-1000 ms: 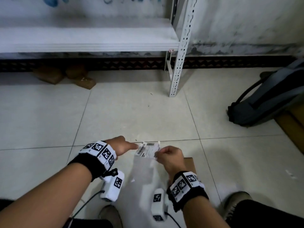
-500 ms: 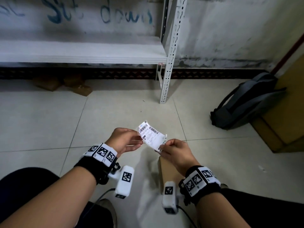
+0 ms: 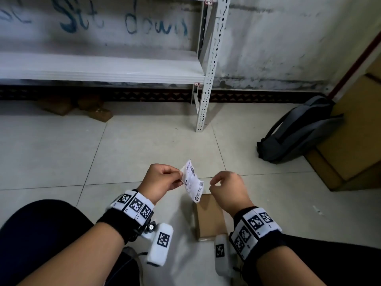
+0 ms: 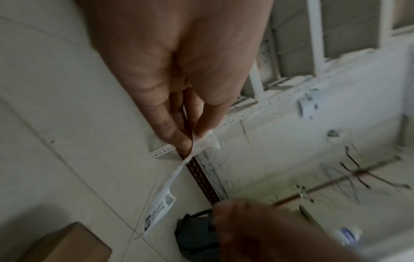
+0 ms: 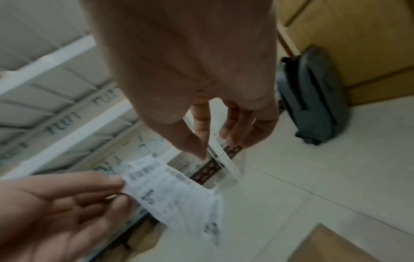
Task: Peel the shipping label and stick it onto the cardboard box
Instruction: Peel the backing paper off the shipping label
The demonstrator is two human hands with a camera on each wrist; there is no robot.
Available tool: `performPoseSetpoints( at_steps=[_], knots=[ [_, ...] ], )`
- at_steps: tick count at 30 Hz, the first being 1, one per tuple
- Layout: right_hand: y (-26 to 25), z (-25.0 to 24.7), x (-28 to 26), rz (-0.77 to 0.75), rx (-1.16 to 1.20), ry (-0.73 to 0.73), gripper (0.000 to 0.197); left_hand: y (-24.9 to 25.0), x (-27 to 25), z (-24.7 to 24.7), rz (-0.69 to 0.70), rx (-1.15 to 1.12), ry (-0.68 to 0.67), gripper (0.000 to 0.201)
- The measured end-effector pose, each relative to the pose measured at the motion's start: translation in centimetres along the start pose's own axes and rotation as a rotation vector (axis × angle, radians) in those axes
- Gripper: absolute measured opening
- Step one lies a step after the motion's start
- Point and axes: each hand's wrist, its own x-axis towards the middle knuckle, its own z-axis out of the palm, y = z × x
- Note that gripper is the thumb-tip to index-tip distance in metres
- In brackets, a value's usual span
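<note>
Shipping label (image 3: 192, 180) in left grip (image 3: 162, 180) pinch, right grip (image 3: 226, 187) loosely curled, backpack (image 3: 299, 131) nearby.

Dim, soft light; wrist views blurred, perhaps by motion.

"Sit down" on wall (image 3: 123, 25)
</note>
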Motion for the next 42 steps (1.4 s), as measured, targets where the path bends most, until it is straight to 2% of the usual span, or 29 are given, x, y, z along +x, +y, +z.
performPoseSetpoints(
  at_steps=[1, 3, 6, 12, 16, 20, 25, 30, 34, 36, 39, 42],
  knots=[
    [-0.7, -0.5, -0.5, -0.031, 0.031, -0.004, 0.010, 0.0, -0.2, 0.2, 0.043, 0.071, -0.011, 0.015],
    [-2.0, -0.9, -1.6, -0.022, 0.267, -0.117, 0.013, -0.1, -0.6, 0.5, 0.116, 0.218, -0.054, 0.011],
    [-3.3, -0.5, -3.0, 0.050, 0.563, -0.281, 0.012, -0.2, -0.7, 0.8, 0.152, 0.259, -0.125, 0.012],
    [-3.0, 1.1, -2.7, 0.070, 0.651, -0.196, 0.013, 0.0, -0.7, 1.4, 0.140, 0.206, -0.112, 0.021],
    [-3.1, 0.6, -2.5, 0.101, 0.716, -0.164, 0.006, -0.1, -0.5, 1.9, 0.032, -0.009, -0.125, 0.030],
    [-2.5, 0.6, -1.9, 0.100, 0.719, -0.139, 0.009, 0.1, -0.5, 2.3, -0.021, -0.126, -0.162, 0.022],
    [-2.1, 0.7, -2.0, 0.098, 0.728, -0.152, 0.012, -0.2, -0.4, 2.4, -0.016, -0.137, -0.159, 0.029],
    [-1.9, 0.9, -2.3, 0.089, 0.784, -0.080, 0.011, -0.6, -0.1, 2.7, 0.014, -0.149, -0.171, 0.023],
    [-1.7, 0.9, -2.5, 0.128, 0.859, -0.066, 0.007, -0.8, 0.3, 2.7, -0.056, -0.253, -0.206, 0.019],
    [-1.7, 0.9, -2.6, 0.153, 0.922, -0.086, 0.013, -0.9, 0.4, 2.9, -0.078, -0.278, -0.216, 0.014],
    [-1.6, 0.9, -2.9, 0.169, 0.998, -0.097, 0.021, -0.9, 0.5, 3.2, -0.114, -0.340, -0.224, 0.016],
    [-1.5, 0.6, -2.9, 0.181, 1.096, -0.097, 0.013, -1.0, 0.7, 3.3, -0.192, -0.458, -0.211, 0.016]
  ],
)
